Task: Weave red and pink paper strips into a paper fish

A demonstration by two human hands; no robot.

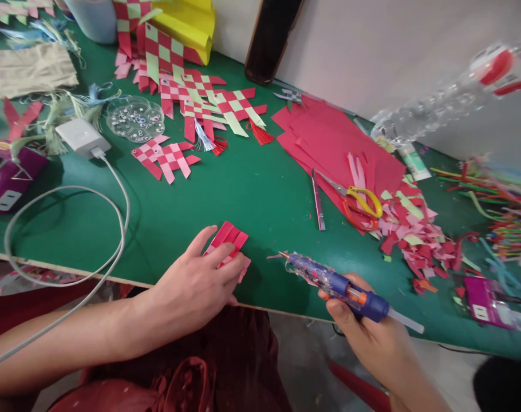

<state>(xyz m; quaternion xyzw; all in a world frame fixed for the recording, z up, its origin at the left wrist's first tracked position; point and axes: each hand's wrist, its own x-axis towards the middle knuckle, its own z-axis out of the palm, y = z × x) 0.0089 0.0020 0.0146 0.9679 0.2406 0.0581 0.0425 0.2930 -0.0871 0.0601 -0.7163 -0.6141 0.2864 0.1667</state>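
Observation:
My left hand [204, 274] rests at the table's near edge, with its fingers over a small piece of woven red and pink paper strips [229, 236]. The fingers cover part of the weave, and the thumb is mostly hidden. In my right hand [372, 332] is a blue hot glue gun [333, 283], its nozzle pointing left toward the paper piece but apart from it. A clear glue stick [406, 320] pokes out of its back end. Thin glue scraps cling to the barrel.
Finished woven paper fish [170, 157] lie beyond my left hand, near a clear dish of small eyes [135, 118]. Scissors [359, 203] rest on red paper sheets [324, 137], beside a slim cutter [317, 203] and paper scraps [415, 240]. A white cable [125, 217] loops at left.

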